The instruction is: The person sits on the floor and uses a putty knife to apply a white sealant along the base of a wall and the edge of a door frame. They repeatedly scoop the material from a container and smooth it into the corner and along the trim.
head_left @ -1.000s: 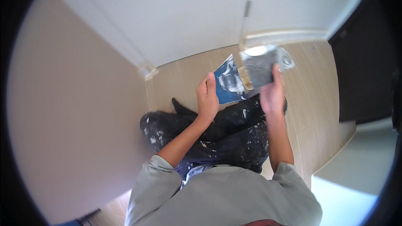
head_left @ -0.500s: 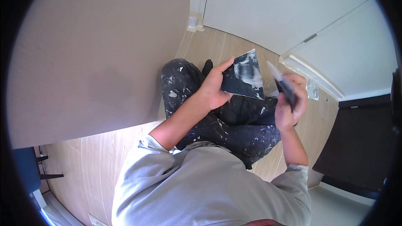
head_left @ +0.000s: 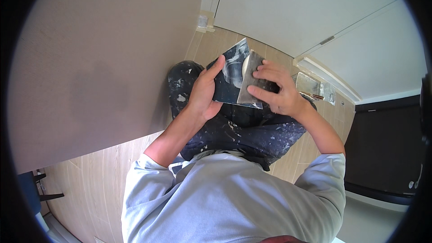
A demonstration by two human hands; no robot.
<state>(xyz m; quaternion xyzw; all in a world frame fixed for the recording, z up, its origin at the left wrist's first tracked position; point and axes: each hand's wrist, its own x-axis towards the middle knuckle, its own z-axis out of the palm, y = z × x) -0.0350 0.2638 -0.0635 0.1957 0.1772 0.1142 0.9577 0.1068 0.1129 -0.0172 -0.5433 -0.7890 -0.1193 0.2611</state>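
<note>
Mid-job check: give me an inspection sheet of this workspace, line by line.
Surface: pale wood-look floor.
Job's things: dark plate, smeared white; grey blade overlapping it in view, white paste along its left edge; contact unclear.
Clutter: transparent item on the floor at right, details unclear.
Hands: left hand grips the plate; right hand holds the blade.
Cables: nothing seen.
Surroundings: pale doors, brown panel.

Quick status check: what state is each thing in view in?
Left hand: gripping the board
Right hand: gripping the scraper
Board: smeared with white
Scraper: over the board, white stuff at its edge
Trousers: spattered with white
White doors: look shut
</note>
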